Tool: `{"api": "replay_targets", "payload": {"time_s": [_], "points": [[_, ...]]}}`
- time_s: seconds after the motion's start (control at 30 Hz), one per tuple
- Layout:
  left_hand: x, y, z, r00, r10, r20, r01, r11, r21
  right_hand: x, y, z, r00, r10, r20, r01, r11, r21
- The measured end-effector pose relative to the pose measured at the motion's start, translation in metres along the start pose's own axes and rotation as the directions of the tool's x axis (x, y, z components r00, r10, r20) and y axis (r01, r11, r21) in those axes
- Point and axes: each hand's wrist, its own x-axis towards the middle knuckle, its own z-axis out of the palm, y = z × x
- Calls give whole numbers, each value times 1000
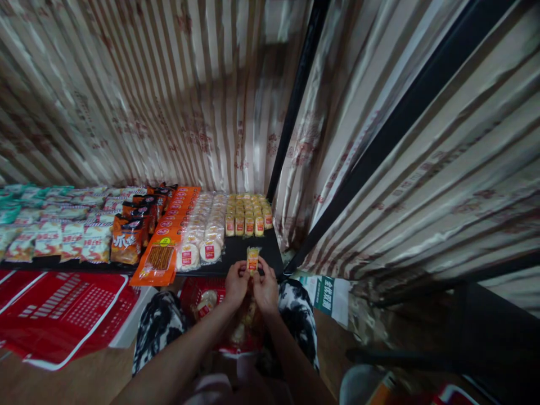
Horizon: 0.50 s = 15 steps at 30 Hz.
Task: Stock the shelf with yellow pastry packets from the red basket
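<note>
Between my left hand (238, 281) and my right hand (265, 283) is a small wrapped snack cake (252, 259), yellowish with a red and orange label. Both hands pinch it upright by its sides, just above the front edge of the black shelf (240, 247). Behind it, rows of the same wrapped cakes (248, 216) stand at the shelf's right end. To their left lie rows of round white packets (206, 230) with red labels. Below my hands, between my knees, a red basket (189, 289) holds more packets, partly hidden by my forearms.
Orange stick-snack packs (162, 247), black-and-orange bags (126, 239) and white bags (71, 239) fill the shelf leftward. A red and white bag (71, 315) lies at lower left. Dark metal posts (295, 107) and striped curtains (169, 90) close off the back and right.
</note>
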Motion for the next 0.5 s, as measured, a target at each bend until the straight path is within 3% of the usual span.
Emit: {"api": "replay_targets", "payload": {"time_s": [0.23,0.5], "points": [[10,16,8,1000,30,-10,-24,937,348,13,4,2,999,34,-20,-33,999,42],[35,30,35,1000,16,-20,-11,968,249,35,4,3,996,-8,-93,12,999,38]]}}
